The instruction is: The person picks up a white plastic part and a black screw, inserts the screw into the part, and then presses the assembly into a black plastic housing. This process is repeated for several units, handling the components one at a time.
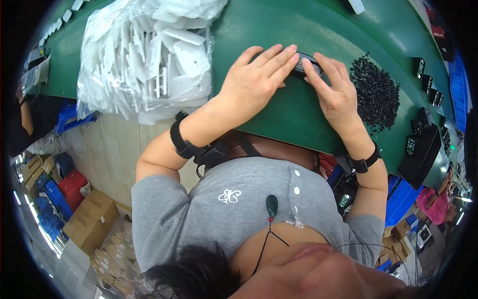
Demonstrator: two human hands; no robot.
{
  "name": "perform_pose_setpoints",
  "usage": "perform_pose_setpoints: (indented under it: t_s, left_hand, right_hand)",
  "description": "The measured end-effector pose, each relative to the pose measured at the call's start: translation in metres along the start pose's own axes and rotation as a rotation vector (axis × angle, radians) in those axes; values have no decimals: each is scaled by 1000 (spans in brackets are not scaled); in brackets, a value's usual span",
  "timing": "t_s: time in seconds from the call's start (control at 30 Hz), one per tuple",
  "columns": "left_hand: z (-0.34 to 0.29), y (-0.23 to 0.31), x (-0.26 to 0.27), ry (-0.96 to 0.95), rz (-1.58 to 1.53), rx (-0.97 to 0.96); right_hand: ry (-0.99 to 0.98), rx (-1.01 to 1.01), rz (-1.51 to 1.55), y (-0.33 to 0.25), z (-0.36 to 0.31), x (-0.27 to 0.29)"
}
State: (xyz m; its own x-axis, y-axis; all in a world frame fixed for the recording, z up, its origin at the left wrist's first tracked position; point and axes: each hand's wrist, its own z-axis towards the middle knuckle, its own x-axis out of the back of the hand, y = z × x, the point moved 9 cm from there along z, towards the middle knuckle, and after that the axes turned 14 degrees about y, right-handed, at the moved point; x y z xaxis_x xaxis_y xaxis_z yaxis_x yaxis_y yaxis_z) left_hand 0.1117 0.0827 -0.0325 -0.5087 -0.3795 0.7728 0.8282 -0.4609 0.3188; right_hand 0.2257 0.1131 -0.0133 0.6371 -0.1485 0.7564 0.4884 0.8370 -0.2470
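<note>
A small black rectangular casing [314, 69] with a greyish top face is at the green table, between my hands. My left hand [256, 77] reaches over it from the left, fingers close together and their tips pressed on its upper side. My right hand [336, 89] grips its right end between thumb and fingers. The fingers cover much of the casing, so its exact kind cannot be made out. Just right of my right hand lies a heap of tiny black parts [376, 92].
A large clear plastic bag [144, 60] of white plastic plates covers the left of the green table [259, 25]. Several black casings with circuit boards [427, 83] line the right side, near a black tray [422, 157]. Cardboard boxes [92, 222] stand on the floor at left.
</note>
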Motion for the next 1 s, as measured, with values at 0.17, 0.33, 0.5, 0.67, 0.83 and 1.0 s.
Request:
perform_pose_setpoints:
  t_s: [0.17, 0.33, 0.5, 0.67, 0.83, 1.0]
  left_hand:
    - [-1, 6, 0, 52, 66, -76]
    - [7, 11, -8, 156, 175, -128]
    - [24, -22, -7, 163, -172, 120]
    - [17, -34, -23, -18, -720, 675]
    - [14, -25, 66, 248, -88, 137]
    - [-16, -56, 111, -98, 515, 138]
  right_hand:
    - [-18, 60, -18, 1, 2, 1]
    - [-151, -270, 299, 28, 17, -6]
    - [47, -895, 865, 69, -1, -19]
    - [176, -957, 947, 49, -6, -16]
    - [349, -798, 749, 103, 29, 28]
    - [231, -804, 367, 250, 20, 44]
